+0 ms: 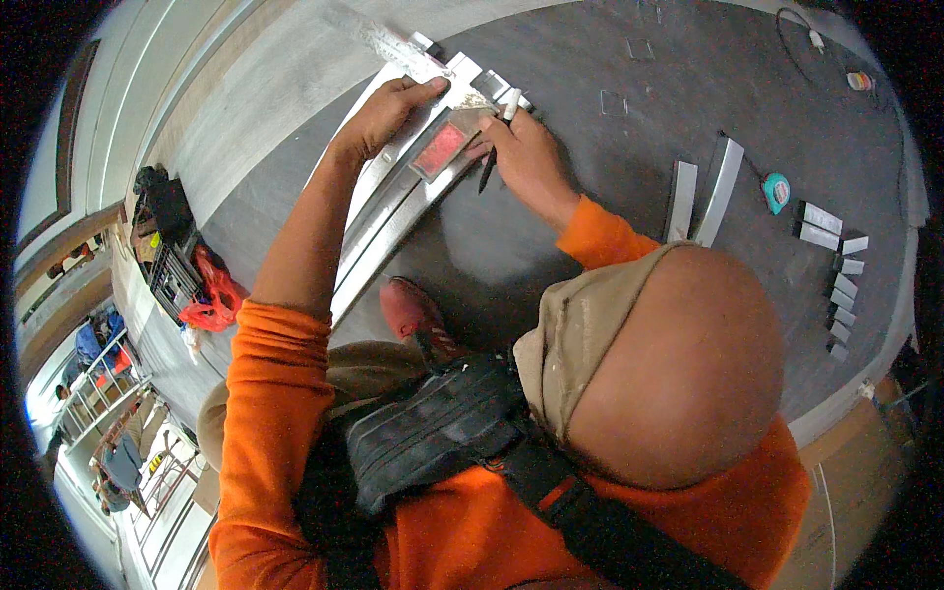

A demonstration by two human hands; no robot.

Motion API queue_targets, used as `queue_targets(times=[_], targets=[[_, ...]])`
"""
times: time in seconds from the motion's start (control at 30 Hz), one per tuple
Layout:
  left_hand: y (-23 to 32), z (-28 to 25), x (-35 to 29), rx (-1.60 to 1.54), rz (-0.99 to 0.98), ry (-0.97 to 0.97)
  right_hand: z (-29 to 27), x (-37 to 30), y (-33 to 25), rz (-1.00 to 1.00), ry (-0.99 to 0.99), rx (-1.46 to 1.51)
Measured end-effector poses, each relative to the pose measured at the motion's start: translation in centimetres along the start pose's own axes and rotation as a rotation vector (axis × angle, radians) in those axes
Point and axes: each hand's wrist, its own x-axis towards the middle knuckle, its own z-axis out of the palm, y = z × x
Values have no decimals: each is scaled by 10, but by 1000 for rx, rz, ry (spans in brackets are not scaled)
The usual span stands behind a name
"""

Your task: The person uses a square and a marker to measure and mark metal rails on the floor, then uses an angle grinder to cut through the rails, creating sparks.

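Long silvery metal bars [366,241] lie side by side on the dark floor, running away from my crouched body. My left hand [385,120] is closed over the bars near their far end, thumb stretched along the top and the other fingers partly hidden. Between my hands lies a flat, clear-edged piece with a reddish-pink middle [441,149]; its exact kind is unclear. My right hand [531,162] grips a black marker with a white end [511,104], tilted, while its fingertips touch that flat piece. Small metal blocks [462,67] sit by the bars' far end.
On the right lie two medium bars [720,192], a teal tape measure [777,192] and several short cut pieces [818,226]. A small roll [859,81] and a cable with a white plug [815,40] are farther off. A red bag [214,295] and dark crate [177,280] stand left.
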Motion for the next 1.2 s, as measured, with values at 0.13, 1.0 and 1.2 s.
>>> queue_targets(times=[0.13,1.0,1.2], targets=[[4,9,-2,-23,47,9,6,6,-7,32,17,53],[-1,4,7,213,115,21,-43,24,-71,-435,351,-451],[0,9,4,237,179,106,-31,46,-80,-548,197,-440]])
